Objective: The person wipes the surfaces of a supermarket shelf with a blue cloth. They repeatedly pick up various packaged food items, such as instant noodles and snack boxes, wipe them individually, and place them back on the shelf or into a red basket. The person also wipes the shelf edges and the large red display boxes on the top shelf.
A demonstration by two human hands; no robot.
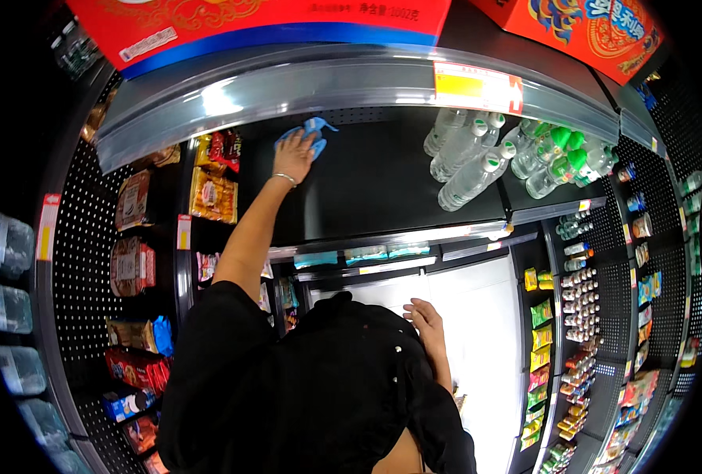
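My left hand (pixel 294 155), with a bracelet at the wrist, reaches onto a black metal shelf (pixel 362 183) and presses a blue cloth (pixel 315 133) against its surface near the back left. Part of the cloth is hidden under the fingers. My right hand (pixel 426 320) hangs low beside my body, holding nothing that shows, its fingers loosely apart. Clear plastic water bottles (pixel 469 181) stand on the same shelf to the right, some with green caps.
Overhead, red boxes (pixel 256 23) rest on a shelf with a clear price rail (pixel 357 77). Packaged snacks (pixel 213 195) lie on shelves at the left. Green-capped bottles (pixel 549 160) and rows of small bottles (pixel 579 302) are at the right.
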